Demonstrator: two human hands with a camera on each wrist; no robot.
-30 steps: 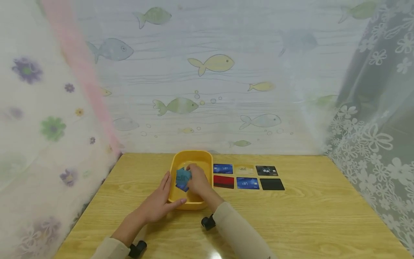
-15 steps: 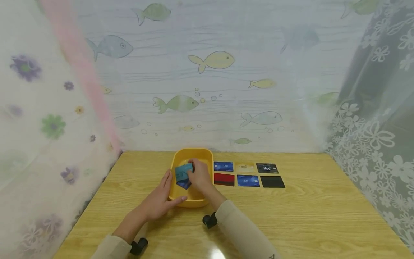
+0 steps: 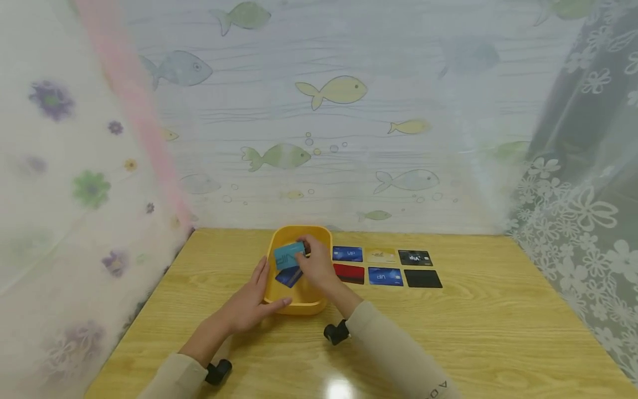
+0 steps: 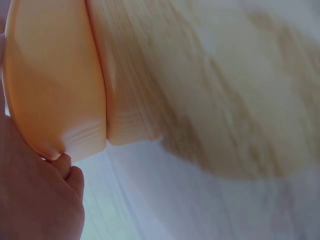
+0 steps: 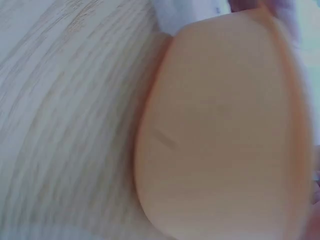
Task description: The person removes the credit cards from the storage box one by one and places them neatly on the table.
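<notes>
Over the yellow plastic bin (image 3: pixel 299 309), my right hand (image 3: pixel 317 269) pinches a light blue card (image 3: pixel 286 256) by its right edge, printed face toward the head camera. Just below it, a dark blue card (image 3: pixel 288 277) lies inside the bin, partly overlapped by the light blue one in this view. My left hand (image 3: pixel 246 307) holds the bin at its near left corner, fingers along the outer left wall and thumb at the front rim. In the left wrist view curled fingers (image 4: pixel 70 172) touch the bin wall (image 4: pixel 55 75). The right wrist view shows mostly the bin's outer side (image 5: pixel 220 125).
Right of the bin, cards lie in two rows: a blue one (image 3: pixel 347 254), a gold one (image 3: pixel 380 255) and a black one (image 3: pixel 415 258) behind; a red one (image 3: pixel 349 274), a blue one (image 3: pixel 386 276) and a black one (image 3: pixel 423 278) in front. Fish-print curtain (image 3: pixel 319 122) backs the wooden table (image 3: pixel 488 332).
The light blue card has risen a little and turned, so its printed face shows more fully. More of the dark blue card shows below it. The left hand stays on the bin.
</notes>
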